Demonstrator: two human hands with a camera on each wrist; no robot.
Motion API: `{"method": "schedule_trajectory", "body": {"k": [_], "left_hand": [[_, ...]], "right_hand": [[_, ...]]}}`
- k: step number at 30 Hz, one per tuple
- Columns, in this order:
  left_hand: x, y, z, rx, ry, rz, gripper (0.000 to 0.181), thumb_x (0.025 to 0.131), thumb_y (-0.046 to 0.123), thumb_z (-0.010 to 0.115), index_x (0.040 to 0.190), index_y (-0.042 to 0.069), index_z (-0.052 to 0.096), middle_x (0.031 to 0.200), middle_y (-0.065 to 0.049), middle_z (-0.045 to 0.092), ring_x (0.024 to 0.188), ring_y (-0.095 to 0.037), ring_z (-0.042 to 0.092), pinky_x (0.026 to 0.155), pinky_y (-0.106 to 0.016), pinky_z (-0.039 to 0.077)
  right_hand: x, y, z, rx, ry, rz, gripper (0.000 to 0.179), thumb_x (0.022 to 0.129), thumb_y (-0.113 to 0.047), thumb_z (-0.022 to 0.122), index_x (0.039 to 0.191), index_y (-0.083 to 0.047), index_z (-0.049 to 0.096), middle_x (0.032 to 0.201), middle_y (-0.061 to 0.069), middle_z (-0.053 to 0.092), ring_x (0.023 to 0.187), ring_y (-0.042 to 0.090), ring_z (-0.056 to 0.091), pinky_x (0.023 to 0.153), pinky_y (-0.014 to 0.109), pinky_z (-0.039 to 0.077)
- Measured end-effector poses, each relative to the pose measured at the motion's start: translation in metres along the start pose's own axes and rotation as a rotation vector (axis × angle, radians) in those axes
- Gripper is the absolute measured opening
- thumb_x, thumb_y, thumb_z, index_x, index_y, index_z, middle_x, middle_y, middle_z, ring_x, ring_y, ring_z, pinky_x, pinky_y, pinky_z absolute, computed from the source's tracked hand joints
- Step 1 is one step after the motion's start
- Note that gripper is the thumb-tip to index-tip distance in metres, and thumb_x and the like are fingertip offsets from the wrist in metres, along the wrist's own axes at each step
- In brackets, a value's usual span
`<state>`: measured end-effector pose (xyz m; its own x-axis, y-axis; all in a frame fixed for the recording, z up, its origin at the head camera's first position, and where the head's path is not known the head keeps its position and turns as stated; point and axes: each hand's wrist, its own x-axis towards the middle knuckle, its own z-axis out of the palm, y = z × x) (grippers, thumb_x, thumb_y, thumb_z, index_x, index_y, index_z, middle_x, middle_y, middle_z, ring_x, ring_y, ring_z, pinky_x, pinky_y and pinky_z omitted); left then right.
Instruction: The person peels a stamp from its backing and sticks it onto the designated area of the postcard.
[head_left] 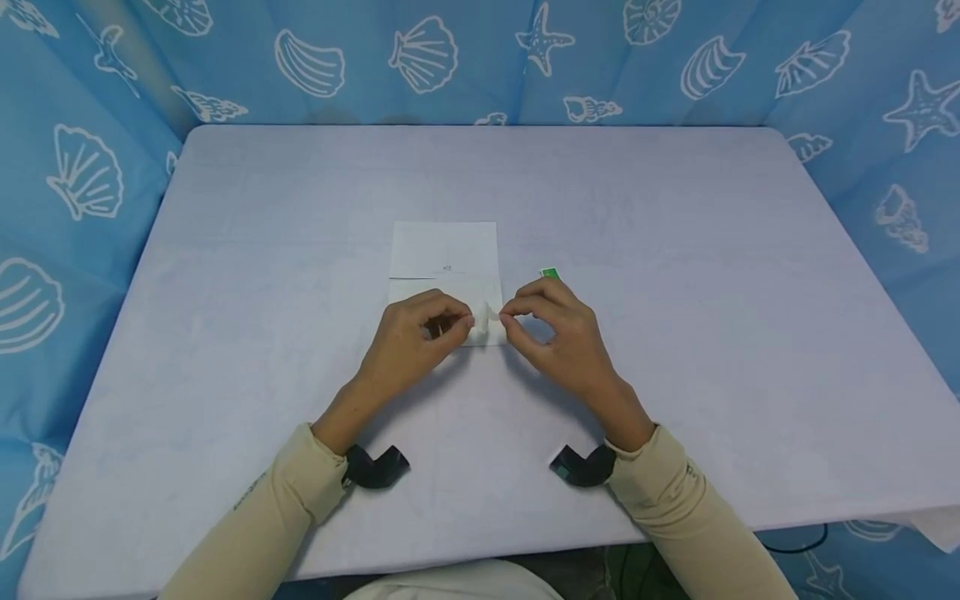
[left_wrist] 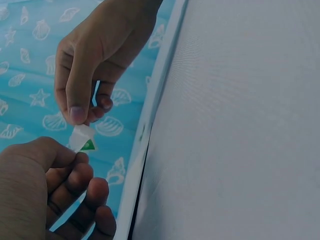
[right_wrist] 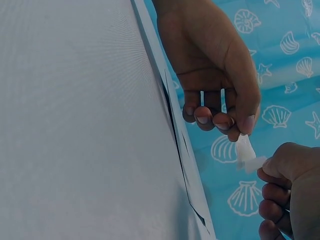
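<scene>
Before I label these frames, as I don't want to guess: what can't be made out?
Head: marks on the white paper, too small to read.
Head: lower part of the green item, behind the right hand.
Left wrist: green detail on the white piece, too small.
Right wrist: part of the right hand, cut by frame edge.

No legible text, only tiny dark marks (head_left: 447,268) on white paper (head_left: 446,243).

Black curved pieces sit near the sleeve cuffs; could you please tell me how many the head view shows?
2: the left piece juts inward beside the left sleeve, and the right piece juts inward beside the right sleeve. No others show.
</scene>
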<state>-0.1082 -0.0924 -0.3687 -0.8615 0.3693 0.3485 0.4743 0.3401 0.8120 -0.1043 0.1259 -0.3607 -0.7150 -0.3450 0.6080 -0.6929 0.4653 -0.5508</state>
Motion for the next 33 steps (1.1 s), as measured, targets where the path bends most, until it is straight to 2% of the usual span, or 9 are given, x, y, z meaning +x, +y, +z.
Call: {"method": "schedule_trajectory", "body": {"k": [8, 17, 25, 33], "left_hand": [[0.0000, -0.0025, 0.0000, -0.004, 0.004, -0.008, 0.007, 0.089, 0.024, 0.061, 0.089, 0.020, 0.067, 0.080, 0.013, 0.059, 0.068, -0.005, 0.054, 0.057, -0.024, 0.046], [-0.0005, -0.0016, -0.0003, -0.021, -0.002, -0.014, 0.008, 0.089, 0.024, 0.060, 0.089, 0.019, 0.067, 0.079, 0.012, 0.058, 0.067, -0.005, 0.054, 0.056, -0.024, 0.047], [0.0003, -0.0009, -0.0005, -0.013, 0.006, -0.019, 0.007, 0.089, 0.023, 0.061, 0.088, 0.020, 0.067, 0.078, 0.013, 0.058, 0.067, -0.005, 0.053, 0.056, -0.023, 0.046], [0.0012, -0.0007, -0.0015, -0.007, 0.007, -0.023, 0.008, 0.089, 0.023, 0.061, 0.088, 0.019, 0.067, 0.079, 0.012, 0.059, 0.068, -0.006, 0.054, 0.057, -0.023, 0.046]], "right_hand": [[0.0017, 0.0000, -0.0010, -0.003, 0.021, -0.007, 0.005, 0.081, -0.010, 0.066, 0.084, -0.009, 0.069, 0.091, 0.001, 0.058, 0.083, 0.011, 0.054, 0.071, 0.020, 0.043], [0.0011, 0.0023, -0.0012, 0.004, 0.035, 0.001, 0.007, 0.079, -0.004, 0.065, 0.083, -0.009, 0.069, 0.089, 0.000, 0.059, 0.080, 0.012, 0.054, 0.068, 0.026, 0.045], [0.0011, 0.0046, -0.0055, -0.030, 0.020, 0.019, 0.005, 0.081, -0.010, 0.065, 0.083, -0.010, 0.069, 0.090, -0.001, 0.058, 0.082, 0.010, 0.054, 0.071, 0.021, 0.043], [0.0004, 0.0062, -0.0100, -0.043, 0.007, 0.044, 0.006, 0.082, -0.012, 0.065, 0.084, -0.010, 0.069, 0.091, -0.001, 0.058, 0.084, 0.010, 0.054, 0.072, 0.021, 0.044]]}}
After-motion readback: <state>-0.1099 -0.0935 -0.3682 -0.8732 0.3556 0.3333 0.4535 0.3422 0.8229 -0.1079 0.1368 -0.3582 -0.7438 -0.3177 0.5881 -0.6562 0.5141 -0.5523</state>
